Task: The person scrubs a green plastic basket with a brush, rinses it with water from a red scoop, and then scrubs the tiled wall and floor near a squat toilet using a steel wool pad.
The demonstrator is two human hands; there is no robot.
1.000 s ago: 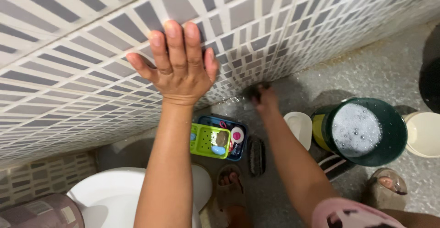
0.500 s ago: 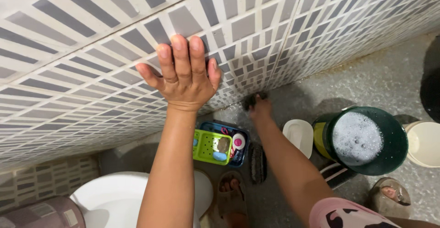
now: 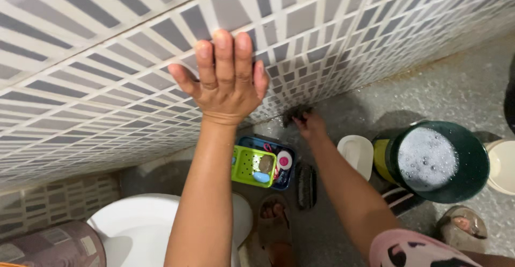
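Observation:
My left hand (image 3: 225, 79) is pressed flat against the grey-and-white tiled wall (image 3: 107, 74), fingers spread and pointing up. My right hand (image 3: 308, 123) reaches down to the foot of that wall and grips a dark scrubber (image 3: 294, 114) held against the lowest tiles where they meet the wet grey floor (image 3: 429, 84). A dark green bucket (image 3: 442, 162) of foamy water stands on the floor to the right of my right arm.
A blue tray with a green soap dish (image 3: 252, 166) and a dark brush (image 3: 306, 186) lie on the floor between my arms. A white toilet (image 3: 139, 235), white scoop (image 3: 355, 153), white basin (image 3: 503, 165) and my sandalled feet (image 3: 274, 227) are below.
The view shifted slightly and my left hand stays flat on the wall. My right hand with the scrubber has moved a little along the base of the wall.

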